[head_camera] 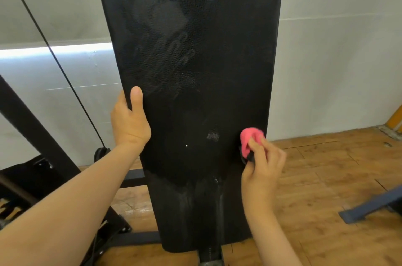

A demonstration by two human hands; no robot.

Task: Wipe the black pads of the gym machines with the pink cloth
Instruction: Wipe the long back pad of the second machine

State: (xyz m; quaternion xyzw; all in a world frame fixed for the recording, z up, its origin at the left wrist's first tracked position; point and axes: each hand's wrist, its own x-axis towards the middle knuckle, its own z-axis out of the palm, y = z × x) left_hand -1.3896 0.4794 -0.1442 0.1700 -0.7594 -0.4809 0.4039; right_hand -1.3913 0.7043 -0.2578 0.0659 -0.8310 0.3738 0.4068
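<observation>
Working from the forearms outward, I have both hands on one long back pad (195, 48). My right hand (263, 163) pinches the pink cloth (250, 140), fingertips curled round a tight wad of it. The wad is pressed against the pad's right edge, just above that hand. A dark scrap shows under the fingers; I cannot tell what it is. My left hand (130, 122) grips the opposite edge, thumb flat on the front face and fingers wrapped out of sight behind.

Risks as I judge them: the cloth is bunched so small that each pass would cover only a narrow strip, leaving bands unwiped. It also sits right at the border, so a sideways stroke could slide it off the pad. If the left hand eased off, pressure from the cloth might rock the pad on its post (210, 257).

The pad is a tall, round-cornered slab of black pebbled vinyl. Below the hands it carries pale vertical streaks that look damp; above them, dull hazy smears cloud the grain. The cloth looks soft and fuzzy.

Beyond the left hand, a thin black cable (54, 52) slants past a dark metal frame (32, 126). Beyond the right hand lie a worn wooden floor (326, 178) and a plain pale wall (326, 48).
</observation>
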